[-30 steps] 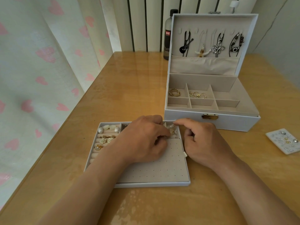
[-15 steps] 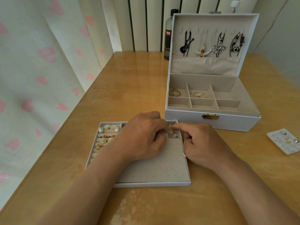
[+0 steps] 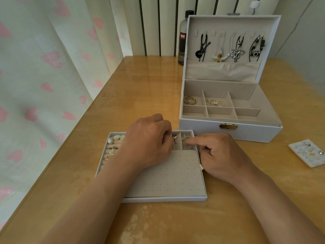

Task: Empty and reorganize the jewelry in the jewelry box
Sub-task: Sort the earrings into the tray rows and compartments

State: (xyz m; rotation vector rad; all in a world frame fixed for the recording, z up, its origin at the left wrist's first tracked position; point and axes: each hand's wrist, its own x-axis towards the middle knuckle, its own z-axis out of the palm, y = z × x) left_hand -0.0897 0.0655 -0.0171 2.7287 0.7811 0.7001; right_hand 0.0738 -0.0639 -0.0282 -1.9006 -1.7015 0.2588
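Jewelry box [image 3: 202, 127] stands open on the far right of the table [image 3: 140, 95], with gold chains [image 3: 215, 103] in its back compartments and necklaces [image 3: 235, 51] hung in the lid. Its lift-out tray [image 3: 163, 199] lies on the table just in front of it, under both hands.

Left hand [image 3: 149, 145]: fingers curled, tips pinching a small silver piece [image 3: 174, 138] over the tray's far middle compartment. Right hand [image 3: 225, 155]: forefinger [image 3: 193, 140] stretched into the far right compartment, tip at a small gold piece [image 3: 185, 138], other fingers curled. The thumb is hidden, so I cannot tell whether it pinches the piece.

Rings [image 3: 112, 151] sit in the tray's left rolls. The dotted earring pad looks bare.

Step in hand, as judged: clearing the two small far compartments.
- Lift the silver piece straight up, clear of the divider.
- Slide the gold piece against the compartment wall before pinching; it looks fine and may snag the lining.
- Take one piece per hand so chains do not tangle.
- Keep wrists off the tray rim so it does not tip.
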